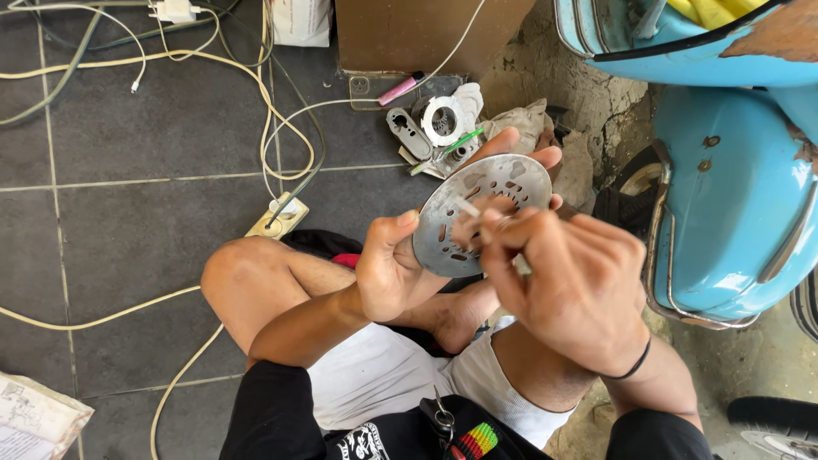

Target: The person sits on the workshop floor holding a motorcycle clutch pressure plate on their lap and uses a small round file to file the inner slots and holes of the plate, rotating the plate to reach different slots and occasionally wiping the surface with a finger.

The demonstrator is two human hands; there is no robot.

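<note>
Left hand [392,273] closed on the lower left edge of a round perforated metal plate [481,213], thumb across its face, fingertips showing past the far rim; plate held tilted above the lap. Right hand [579,285] curled tight, pinching a slim pale tool [467,207] against the plate's centre. Beyond, on the tiled floor [153,221]: small metal parts [434,128], pink marker [400,88], cream cables [213,64]. At right, a blue scooter [733,196].

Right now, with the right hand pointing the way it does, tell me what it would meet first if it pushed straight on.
The right hand points up-left and already presses a small tool against the round slotted metal plate held by the left hand; that plate comes first.
</note>
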